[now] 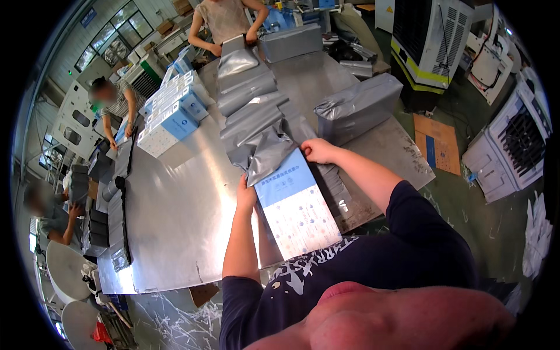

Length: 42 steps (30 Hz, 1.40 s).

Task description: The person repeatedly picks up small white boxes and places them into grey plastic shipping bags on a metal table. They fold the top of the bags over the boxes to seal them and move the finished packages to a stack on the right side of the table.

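Note:
A tall blue and white printed pack (303,210) lies flat before me, its near end against my shirt. Its far end is inside the mouth of a grey plastic bag (268,153). My left hand (246,193) is closed on the left edge of the bag's mouth, beside the pack. On the other side my right hand (318,150) pinches the bag's right edge near the pack's far corner. More grey plastic bags (248,87) stretch in overlapping layers from there to the far side of the table.
A metal table (175,221) spans the middle. Grey-wrapped parcels (364,108) sit at right and far back. Printed packs (175,114) are stacked at left. One co-worker (224,23) handles bags opposite; two others work at left. Cardboard (436,143) lies on the floor.

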### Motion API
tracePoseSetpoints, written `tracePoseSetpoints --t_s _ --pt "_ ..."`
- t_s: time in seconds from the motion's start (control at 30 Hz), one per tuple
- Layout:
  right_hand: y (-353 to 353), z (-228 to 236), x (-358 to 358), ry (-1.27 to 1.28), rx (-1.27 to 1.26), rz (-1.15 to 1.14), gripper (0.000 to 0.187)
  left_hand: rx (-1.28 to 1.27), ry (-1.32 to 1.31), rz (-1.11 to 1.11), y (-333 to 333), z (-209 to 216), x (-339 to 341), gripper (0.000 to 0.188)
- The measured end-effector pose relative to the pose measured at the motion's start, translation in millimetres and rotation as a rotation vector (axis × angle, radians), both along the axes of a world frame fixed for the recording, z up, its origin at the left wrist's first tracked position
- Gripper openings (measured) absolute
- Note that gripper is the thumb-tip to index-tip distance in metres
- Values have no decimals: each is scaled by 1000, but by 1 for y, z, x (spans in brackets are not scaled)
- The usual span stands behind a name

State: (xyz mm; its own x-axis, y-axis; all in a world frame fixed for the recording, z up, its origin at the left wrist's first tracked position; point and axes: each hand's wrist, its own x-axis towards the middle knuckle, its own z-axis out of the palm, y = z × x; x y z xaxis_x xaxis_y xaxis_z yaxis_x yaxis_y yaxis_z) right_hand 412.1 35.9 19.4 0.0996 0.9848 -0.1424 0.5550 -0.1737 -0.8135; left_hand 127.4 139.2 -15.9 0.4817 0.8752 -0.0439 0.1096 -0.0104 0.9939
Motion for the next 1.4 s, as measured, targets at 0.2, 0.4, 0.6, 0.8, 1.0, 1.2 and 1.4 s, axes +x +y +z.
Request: tracePoseSetpoints --t_s 0.2,0.4,0.6,0.8,1.0,1.2,1.4 --pt "0 -26 -26 -412 397 -100 16 -36 -196 64 -4 -19 -8 41" --pt "-2 -11 -32 -437 422 12 12 -151 -291 290 -22 -5 5 31" --pt "-62 28 -32 -39 265 -79 13 -107 -175 194 -65 36 -1 21" --pt "-129 5 -58 -187 -84 -42 22 331 708 -116 -110 0 -58 16" --pt "-175 -7 -53 -248 -119 139 21 314 725 -247 -141 15 -59 15" --pt "-241 -17 -54 -136 -109 613 17 494 818 -624 -168 -36 -92 13" --pt "-244 6 -77 -186 -215 296 14 -65 461 -434 -167 42 -49 10"
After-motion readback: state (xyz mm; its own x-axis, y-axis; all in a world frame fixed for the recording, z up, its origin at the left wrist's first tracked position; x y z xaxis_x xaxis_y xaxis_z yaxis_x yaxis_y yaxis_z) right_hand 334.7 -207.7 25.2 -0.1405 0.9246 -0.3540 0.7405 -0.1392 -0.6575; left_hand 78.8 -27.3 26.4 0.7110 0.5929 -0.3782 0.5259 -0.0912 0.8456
